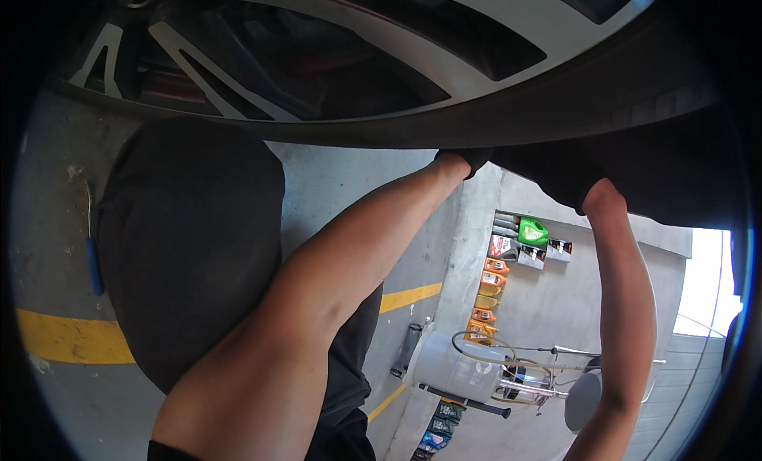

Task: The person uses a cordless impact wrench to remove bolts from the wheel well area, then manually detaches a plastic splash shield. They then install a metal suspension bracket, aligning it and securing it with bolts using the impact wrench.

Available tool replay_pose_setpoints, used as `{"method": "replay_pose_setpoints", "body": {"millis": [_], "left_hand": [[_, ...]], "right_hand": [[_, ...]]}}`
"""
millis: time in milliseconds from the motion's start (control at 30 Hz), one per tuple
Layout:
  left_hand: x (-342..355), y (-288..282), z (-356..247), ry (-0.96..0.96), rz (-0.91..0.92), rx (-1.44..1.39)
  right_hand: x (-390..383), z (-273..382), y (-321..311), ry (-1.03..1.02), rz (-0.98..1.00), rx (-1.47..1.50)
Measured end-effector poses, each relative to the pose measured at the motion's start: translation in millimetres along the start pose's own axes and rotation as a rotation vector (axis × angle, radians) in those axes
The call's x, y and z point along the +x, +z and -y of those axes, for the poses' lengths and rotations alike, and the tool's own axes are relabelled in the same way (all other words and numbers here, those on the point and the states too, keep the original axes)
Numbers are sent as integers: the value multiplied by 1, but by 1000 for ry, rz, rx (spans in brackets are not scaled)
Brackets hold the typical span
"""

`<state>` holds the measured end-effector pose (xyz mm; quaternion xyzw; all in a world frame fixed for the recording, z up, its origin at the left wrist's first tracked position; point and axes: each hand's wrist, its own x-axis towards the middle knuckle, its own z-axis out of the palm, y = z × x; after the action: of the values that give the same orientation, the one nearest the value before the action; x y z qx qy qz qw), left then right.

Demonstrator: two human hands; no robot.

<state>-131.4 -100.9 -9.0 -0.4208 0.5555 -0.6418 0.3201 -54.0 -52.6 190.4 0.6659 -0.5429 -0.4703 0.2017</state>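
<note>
A car wheel with a black tyre (pixel 524 127) and a silver, multi-spoke rim (pixel 317 8) fills the top of the view. Both my bare forearms reach up to it from the lower edge. My left hand (pixel 476 157), in a dark glove, is at the underside of the tyre, its fingers hidden. Farther right, my right hand (pixel 573 181), also dark-gloved, is raised near the tyre. It merges with the black shapes there, so its fingers cannot be made out. Whether either hand grips anything does not show.
My bent knee (pixel 190 239) in black cloth is at the left. Beside it a blue-handled tool (pixel 94 266) with a thin metal shaft lies on the grey floor near a yellow stripe (pixel 71 338). Bottles (pixel 532 231) line the wall behind a whitish tank (pixel 456 367) with hoses.
</note>
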Motion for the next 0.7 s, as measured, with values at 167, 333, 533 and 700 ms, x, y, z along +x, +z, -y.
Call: {"method": "replay_pose_setpoints", "body": {"millis": [167,333,533,700], "left_hand": [[13,-14,-17,-34,59,29],[50,-39,-58,-495,217,-359],[38,-39,-41,-460,107,-461],[35,-29,-69,-660,184,-544]], "right_hand": [[5,14,-8,74,153,64],[2,23,-12,-33,-3,67],[12,17,-9,107,197,110],[19,5,31,-242,-610,16]]}}
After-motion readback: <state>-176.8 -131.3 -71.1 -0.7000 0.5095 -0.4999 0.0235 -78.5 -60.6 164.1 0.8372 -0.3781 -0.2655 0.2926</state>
